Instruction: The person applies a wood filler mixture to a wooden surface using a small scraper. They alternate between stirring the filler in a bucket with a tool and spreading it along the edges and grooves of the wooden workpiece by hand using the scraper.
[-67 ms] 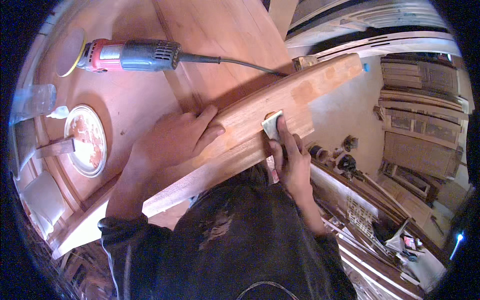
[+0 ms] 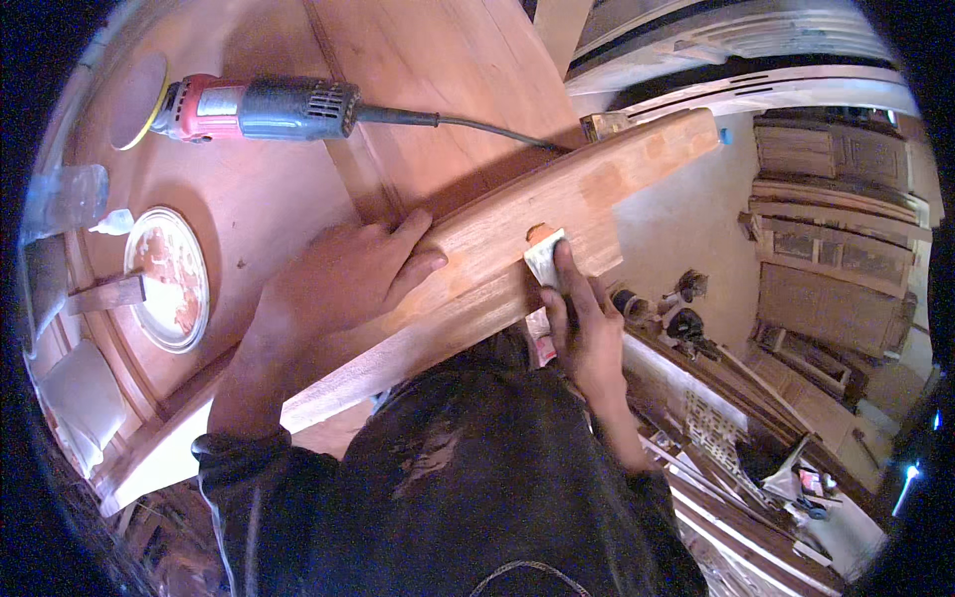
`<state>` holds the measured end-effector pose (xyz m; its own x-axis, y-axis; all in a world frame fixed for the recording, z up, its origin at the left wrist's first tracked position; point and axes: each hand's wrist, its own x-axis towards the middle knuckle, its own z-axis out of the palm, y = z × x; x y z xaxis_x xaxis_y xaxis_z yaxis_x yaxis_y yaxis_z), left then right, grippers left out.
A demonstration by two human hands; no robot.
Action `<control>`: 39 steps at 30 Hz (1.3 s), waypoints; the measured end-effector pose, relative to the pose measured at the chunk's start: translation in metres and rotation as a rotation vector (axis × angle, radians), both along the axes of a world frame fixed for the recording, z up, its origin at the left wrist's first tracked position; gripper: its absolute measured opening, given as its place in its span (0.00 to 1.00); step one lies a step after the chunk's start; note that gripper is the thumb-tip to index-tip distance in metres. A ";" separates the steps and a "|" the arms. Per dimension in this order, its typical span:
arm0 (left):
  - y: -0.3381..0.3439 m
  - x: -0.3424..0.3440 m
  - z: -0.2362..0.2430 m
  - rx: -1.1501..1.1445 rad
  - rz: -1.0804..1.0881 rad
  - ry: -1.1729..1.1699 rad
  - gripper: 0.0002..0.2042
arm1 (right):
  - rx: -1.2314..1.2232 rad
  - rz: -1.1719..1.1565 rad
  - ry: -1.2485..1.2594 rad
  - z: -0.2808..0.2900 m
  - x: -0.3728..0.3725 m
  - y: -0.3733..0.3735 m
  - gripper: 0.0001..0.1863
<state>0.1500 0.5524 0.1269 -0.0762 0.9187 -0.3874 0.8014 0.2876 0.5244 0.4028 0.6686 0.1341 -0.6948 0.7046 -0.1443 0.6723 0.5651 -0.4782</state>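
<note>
A long, curved wooden board (image 2: 497,229) lies at a slant in front of me, with orange-brown filler patches (image 2: 600,179) along its face. My left hand (image 2: 343,269) grips its far edge, thumb on the face and forefinger along the edge; the other fingers are hidden. My right hand (image 2: 587,308) pinches a small, pale, flat scraper (image 2: 545,259). The scraper's wide end touches the board beside a fresh dab of orange filler (image 2: 540,232).
A red and dark-blue power sander (image 2: 269,107) lies on the wooden surface beyond, its cord running behind the board. At left are a round lid (image 2: 169,284) smeared with filler, a small wooden block (image 2: 109,295), a clear bottle (image 2: 70,199) and a white tub (image 2: 85,398). Wooden panels (image 2: 831,269) stand at right.
The scraper and my right hand have shifted slightly down and toward me, baring more of the orange filler. My left hand stays in place.
</note>
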 end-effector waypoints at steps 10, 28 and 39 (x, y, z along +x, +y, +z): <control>-0.004 -0.003 -0.015 0.108 -0.006 -0.038 0.24 | 0.149 0.592 -0.519 0.084 -0.055 0.037 0.28; -0.005 -0.002 0.004 0.152 0.030 -0.056 0.23 | 0.076 0.327 -0.344 0.106 -0.038 0.051 0.26; -0.009 -0.002 -0.001 0.100 0.044 -0.099 0.28 | 0.024 0.012 -0.091 0.027 -0.052 0.009 0.28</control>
<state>0.1481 0.5438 0.1262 -0.0829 0.9498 -0.3018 0.7324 0.2634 0.6278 0.3511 0.6775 0.1614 -0.6882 0.7001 -0.1904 0.7054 0.5842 -0.4015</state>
